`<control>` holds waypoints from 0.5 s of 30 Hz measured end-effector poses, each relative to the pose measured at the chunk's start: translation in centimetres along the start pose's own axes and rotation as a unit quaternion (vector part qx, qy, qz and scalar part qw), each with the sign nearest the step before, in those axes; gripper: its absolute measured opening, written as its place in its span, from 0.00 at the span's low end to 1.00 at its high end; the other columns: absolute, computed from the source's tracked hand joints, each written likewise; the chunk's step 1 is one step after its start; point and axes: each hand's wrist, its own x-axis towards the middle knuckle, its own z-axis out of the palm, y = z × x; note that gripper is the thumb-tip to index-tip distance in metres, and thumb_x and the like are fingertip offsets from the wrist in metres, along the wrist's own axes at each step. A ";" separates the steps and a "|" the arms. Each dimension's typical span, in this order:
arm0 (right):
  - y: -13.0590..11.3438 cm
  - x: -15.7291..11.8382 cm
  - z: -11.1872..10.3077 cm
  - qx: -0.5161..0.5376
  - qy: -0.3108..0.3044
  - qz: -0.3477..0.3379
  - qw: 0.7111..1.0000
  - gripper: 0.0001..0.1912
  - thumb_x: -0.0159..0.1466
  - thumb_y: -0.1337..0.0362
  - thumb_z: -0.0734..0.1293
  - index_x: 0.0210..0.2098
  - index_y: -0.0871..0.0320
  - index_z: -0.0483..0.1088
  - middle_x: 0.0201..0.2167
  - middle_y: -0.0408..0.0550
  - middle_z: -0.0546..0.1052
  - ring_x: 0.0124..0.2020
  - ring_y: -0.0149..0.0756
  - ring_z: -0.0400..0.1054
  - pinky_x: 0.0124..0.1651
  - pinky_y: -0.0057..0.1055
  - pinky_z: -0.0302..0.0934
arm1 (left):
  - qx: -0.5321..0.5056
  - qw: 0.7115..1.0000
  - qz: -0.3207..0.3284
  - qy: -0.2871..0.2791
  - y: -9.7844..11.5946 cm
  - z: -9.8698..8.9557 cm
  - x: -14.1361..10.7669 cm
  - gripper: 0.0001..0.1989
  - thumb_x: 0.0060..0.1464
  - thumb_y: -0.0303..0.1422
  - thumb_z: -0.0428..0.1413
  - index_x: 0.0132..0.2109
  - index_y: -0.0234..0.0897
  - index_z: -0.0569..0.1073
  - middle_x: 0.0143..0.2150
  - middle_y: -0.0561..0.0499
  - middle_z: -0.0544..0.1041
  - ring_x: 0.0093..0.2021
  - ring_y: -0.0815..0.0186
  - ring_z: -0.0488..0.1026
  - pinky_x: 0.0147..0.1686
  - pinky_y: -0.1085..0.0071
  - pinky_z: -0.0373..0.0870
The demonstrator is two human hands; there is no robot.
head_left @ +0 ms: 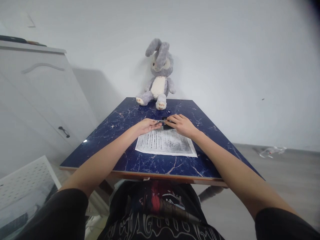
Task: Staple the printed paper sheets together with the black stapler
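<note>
My left hand (148, 125) is closed, its fingertips pinching the end of a thin flat grey thing (162, 121). My right hand (182, 125) reaches in from the other side, fingers bent over a small black object (168, 127). The thin grey piece runs between both hands and meets the black object; its kind is too small to make out. Beneath the hands, a printed sheet of paper (163, 145) lies on the table, its far edge partly covered by the hands and the black object.
The blue marble-patterned table (155, 166) has a brown front edge near my body. A grey plush rabbit (159, 85) sits at its far end against the wall. A white cabinet (42, 90) and a perforated white panel (25, 180) stand left. Clear plastic (272, 151) lies on the floor at right.
</note>
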 end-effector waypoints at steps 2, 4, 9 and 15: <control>-0.1 0.0 0.0 0.014 0.005 0.029 0.999 0.32 0.65 0.80 0.58 0.65 0.54 0.69 0.58 0.55 0.75 0.57 0.49 0.65 0.51 0.43 0.60 | 0.024 1.000 -0.003 0.002 0.0 -0.2 0.0 0.07 0.61 0.19 0.58 0.36 0.25 0.80 0.40 0.35 0.82 0.43 0.61 0.82 0.57 0.63 0.77; 0.1 -0.1 0.2 0.041 0.023 0.077 0.996 0.34 0.61 0.80 0.60 0.64 0.54 0.70 0.57 0.55 0.75 0.56 0.50 0.65 0.52 0.44 0.62 | 0.047 0.999 -0.007 0.007 -0.1 -0.3 0.1 0.05 0.59 0.18 0.60 0.35 0.25 0.80 0.39 0.36 0.82 0.40 0.62 0.82 0.54 0.64 0.78; 1.7 -0.8 1.4 0.259 0.082 0.200 0.941 0.23 0.57 0.72 0.66 0.52 0.58 0.77 0.48 0.54 0.77 0.47 0.48 0.70 0.49 0.41 0.65 | 0.064 0.994 0.070 0.059 0.2 -0.3 0.2 0.03 0.57 0.20 0.63 0.39 0.27 0.80 0.35 0.42 0.82 0.35 0.66 0.80 0.47 0.65 0.78; 2.8 -1.5 2.0 0.444 -0.020 0.236 0.864 0.14 0.56 0.58 0.73 0.39 0.60 0.77 0.34 0.45 0.78 0.35 0.40 0.71 0.40 0.33 0.60 | 0.089 0.971 0.185 0.121 0.4 -0.2 0.0 0.07 0.56 0.28 0.66 0.41 0.30 0.78 0.33 0.46 0.80 0.31 0.68 0.78 0.41 0.66 0.77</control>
